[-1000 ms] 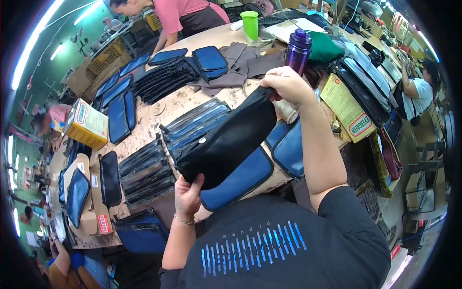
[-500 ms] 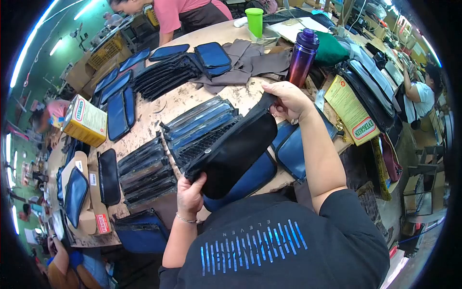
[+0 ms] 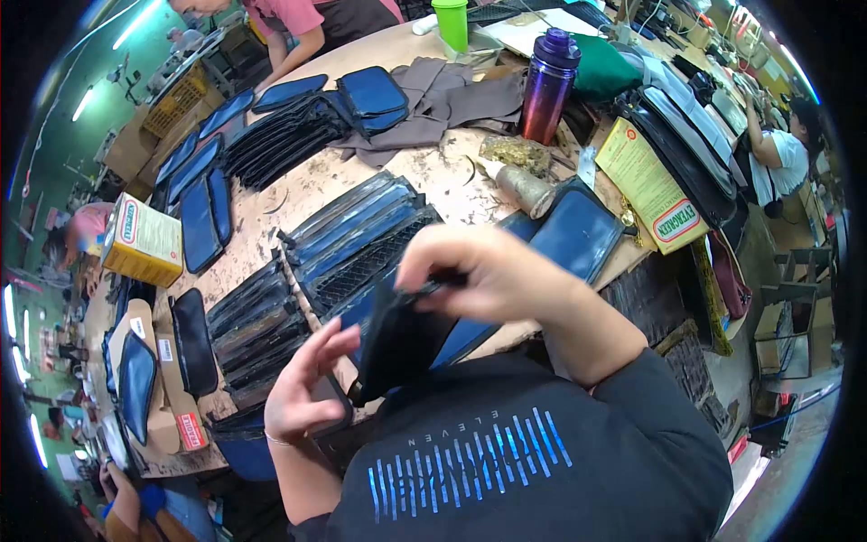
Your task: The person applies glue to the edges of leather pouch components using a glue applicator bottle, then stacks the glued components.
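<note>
A black leather piece [image 3: 402,348] hangs upright in front of my chest, its top edge pinched by my right hand [image 3: 470,271]. Just left of it, my left hand [image 3: 307,384] has its fingers spread and holds nothing. Beyond my hands lie blue and black layered strips [image 3: 348,239], with a darker stack of strips [image 3: 257,330] to their left. A blue pouch piece [image 3: 578,230] rests right of my right hand, near a grey cylindrical object [image 3: 524,188].
A purple bottle [image 3: 548,86] and a green cup [image 3: 451,25] stand toward the back. Yellow tins sit left [image 3: 144,239] and right [image 3: 655,185]. Black folded pieces [image 3: 284,140] lie at back left. A co-worker in pink [image 3: 298,23] leans over the far edge.
My left hand has let go of the black piece and opened. My right hand has moved left and toward me, and the piece now hangs more upright. The view has shifted slightly.
</note>
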`<state>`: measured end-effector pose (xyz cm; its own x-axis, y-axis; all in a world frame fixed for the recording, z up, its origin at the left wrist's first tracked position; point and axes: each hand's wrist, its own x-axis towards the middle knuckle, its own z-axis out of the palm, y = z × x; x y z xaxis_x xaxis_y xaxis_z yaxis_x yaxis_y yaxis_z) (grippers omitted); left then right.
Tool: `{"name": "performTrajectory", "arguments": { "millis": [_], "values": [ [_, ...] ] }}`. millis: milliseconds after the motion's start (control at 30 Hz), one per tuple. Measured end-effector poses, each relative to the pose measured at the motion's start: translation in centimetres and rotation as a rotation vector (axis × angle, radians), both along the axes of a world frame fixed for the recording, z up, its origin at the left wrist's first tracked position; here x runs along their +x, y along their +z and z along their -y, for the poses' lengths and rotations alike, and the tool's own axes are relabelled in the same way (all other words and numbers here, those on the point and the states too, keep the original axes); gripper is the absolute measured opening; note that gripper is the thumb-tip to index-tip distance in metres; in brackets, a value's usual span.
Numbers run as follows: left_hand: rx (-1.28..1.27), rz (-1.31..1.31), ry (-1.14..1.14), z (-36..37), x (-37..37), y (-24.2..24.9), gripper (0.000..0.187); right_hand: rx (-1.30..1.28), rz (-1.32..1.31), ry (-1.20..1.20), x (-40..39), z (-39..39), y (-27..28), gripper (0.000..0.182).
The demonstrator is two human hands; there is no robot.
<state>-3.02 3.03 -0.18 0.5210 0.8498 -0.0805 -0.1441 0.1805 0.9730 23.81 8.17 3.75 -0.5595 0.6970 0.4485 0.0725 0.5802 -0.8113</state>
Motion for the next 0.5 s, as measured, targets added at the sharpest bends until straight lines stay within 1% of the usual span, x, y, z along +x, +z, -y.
{"name": "performTrajectory", "arguments": {
  "millis": [33, 67, 133, 167, 200, 267, 300, 333, 367, 400, 433, 467, 500],
  "values": [
    [0.234, -0.215, -0.048, -0.4, 1.2, 0.8, 0.089, 0.06, 0.009, 0.009, -1.2, 0.6, 0.4, 0.021],
    [0.365, -0.413, -0.021, -0.6, 2.7, 1.2, 0.069, 0.124, 0.019, 0.02, -2.1, 1.0, 0.8, 0.023],
    [0.388, -0.593, 0.01, -0.4, 4.2, 1.0, 0.044, 0.186, 0.036, 0.041, -2.0, 1.0, 1.2, 0.026],
    [0.352, -0.472, 0.205, 0.0, 5.0, 0.5, 0.023, 0.033, -0.062, 0.021, -0.8, 0.6, 1.2, 0.028],
    [0.354, -0.475, 0.207, 0.3, 4.3, 0.0, 0.023, -0.124, -0.163, -0.001, 0.7, 0.1, 1.0, 0.031],
    [0.228, -0.262, 0.405, 0.6, 2.4, -0.6, 0.019, -0.116, -0.146, -0.519, 5.1, -1.9, -2.1, 0.044],
    [0.156, -0.118, 0.469, 0.7, 2.3, 0.6, 0.019, 0.042, 0.094, -0.789, 7.7, -3.2, -4.7, 0.048],
    [0.145, 0.008, 0.516, 0.7, 1.9, 0.9, 0.023, 0.21, 0.337, -1.049, 9.9, -4.3, -7.4, 0.054],
    [0.144, 0.09, 0.518, 0.6, 1.3, 0.9, 0.024, 0.171, 0.487, -1.125, 11.1, -4.6, -10.3, 0.057],
    [0.141, 0.168, 0.516, 0.7, 1.0, 0.9, 0.025, 0.125, 0.636, -1.199, 11.5, -4.3, -12.1, 0.061],
    [0.141, 0.166, 0.52, 0.7, 1.0, 0.9, 0.025, -0.037, 0.681, -1.183, 10.7, -4.1, -12.0, 0.062],
    [0.135, 0.136, 0.493, 0.6, 1.3, 0.8, 0.026, -0.041, 0.68, -1.18, 10.7, -4.2, -12.3, 0.062],
    [0.129, 0.105, 0.464, 0.5, 1.6, 0.7, 0.027, -0.04, 0.603, -1.175, 10.7, -4.5, -12.8, 0.06]
  ]
}}
